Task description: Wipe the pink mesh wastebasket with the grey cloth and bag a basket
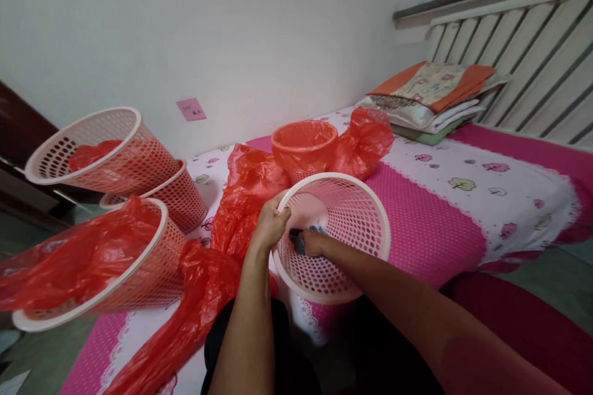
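A pink perforated plastic basket (pixel 359 197) lies tilted in front of me, its mouth facing me. My left hand (pixel 272 222) grips the rim on its left side, fingers wrapped over the edge. Inside the basket is my right hand (pixel 315 242), closed on a dark grey-blue cloth (pixel 299 242) pressed near the inner left wall. The cloth's exact kind is hard to make out. Just behind stands another basket (pixel 303 136) lined with a red plastic bag. Crumpled red plastic bags (pixel 243 203) lie left of my left hand.
Several more pink baskets stand at the left, including a tilted one (pixel 152 157) and one (pixel 160 247) with a red bag spilling out. Folded bedding (pixel 433 89) is stacked at the back right of the bed (pixel 430 222), beside a radiator (pixel 523 55).
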`<state>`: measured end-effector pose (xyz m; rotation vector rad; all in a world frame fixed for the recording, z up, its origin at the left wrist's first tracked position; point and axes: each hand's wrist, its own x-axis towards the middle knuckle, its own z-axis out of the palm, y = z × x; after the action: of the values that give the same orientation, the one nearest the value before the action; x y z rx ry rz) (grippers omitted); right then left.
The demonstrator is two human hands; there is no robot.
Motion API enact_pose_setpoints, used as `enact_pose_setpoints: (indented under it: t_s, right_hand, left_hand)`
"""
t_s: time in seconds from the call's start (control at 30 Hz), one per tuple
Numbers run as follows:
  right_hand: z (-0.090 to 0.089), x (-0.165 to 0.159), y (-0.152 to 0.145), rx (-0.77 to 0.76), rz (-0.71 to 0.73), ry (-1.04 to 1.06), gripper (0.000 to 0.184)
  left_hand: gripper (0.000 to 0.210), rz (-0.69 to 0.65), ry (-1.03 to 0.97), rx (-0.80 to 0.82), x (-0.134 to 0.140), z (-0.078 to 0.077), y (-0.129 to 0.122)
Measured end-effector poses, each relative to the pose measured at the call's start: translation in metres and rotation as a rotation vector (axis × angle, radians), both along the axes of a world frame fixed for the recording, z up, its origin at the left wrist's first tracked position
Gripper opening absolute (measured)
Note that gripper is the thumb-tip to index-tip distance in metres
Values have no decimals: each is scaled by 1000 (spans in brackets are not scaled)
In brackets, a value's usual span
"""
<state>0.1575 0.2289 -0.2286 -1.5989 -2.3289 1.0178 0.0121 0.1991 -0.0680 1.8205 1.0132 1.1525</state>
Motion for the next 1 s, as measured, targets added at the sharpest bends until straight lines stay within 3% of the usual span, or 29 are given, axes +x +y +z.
enact_pose_setpoints:
  t_s: [0.23, 0.5, 0.63, 0.8, 1.0]
  right_hand:
    - [23, 8, -9, -81, -101, 57, 4]
    - [53, 33, -63, -86, -97, 301, 16]
    - [57, 35, -96, -15, -63, 397, 32]
    - [46, 29, -143, 240, 12, 420, 66]
    - [48, 28, -184, 358, 74, 206, 89]
  left_hand:
    - [49, 32, -13, 17, 0, -1, 4]
    - [50, 30, -66, -5, 1, -1, 3]
    - [50, 30, -67, 2, 1, -2, 4]
    - [47, 24, -63, 4, 0, -1, 5]
    - [47, 30, -40, -6, 1, -1, 5]
